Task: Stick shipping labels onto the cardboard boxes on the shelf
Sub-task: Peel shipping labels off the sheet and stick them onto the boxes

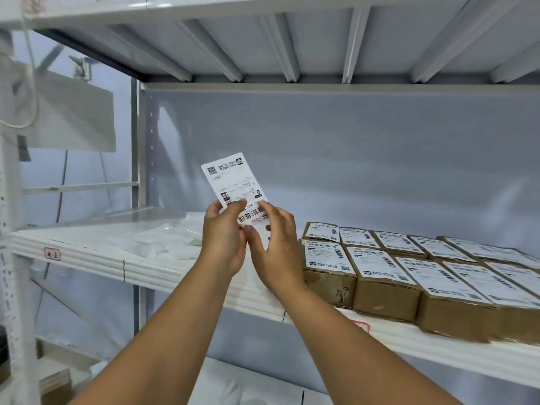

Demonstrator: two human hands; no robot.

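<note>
A white shipping label (232, 182) with barcodes and a QR code is held up in front of the shelf's back wall. My left hand (223, 238) pinches its lower edge with thumb and fingers. My right hand (276, 244) holds the label's lower right corner, thumb underneath, fingers spread. To the right, several brown cardboard boxes (385, 296) stand in two rows on the white shelf (163, 273); each one in view carries a white label on top.
Loose white backing sheets (172, 244) lie on the shelf to the left of my hands. The ribbed shelf above (292, 39) hangs close overhead. A shelf upright (137, 147) stands at the left. A red-outlined tag (361, 325) is stuck on the shelf's front edge.
</note>
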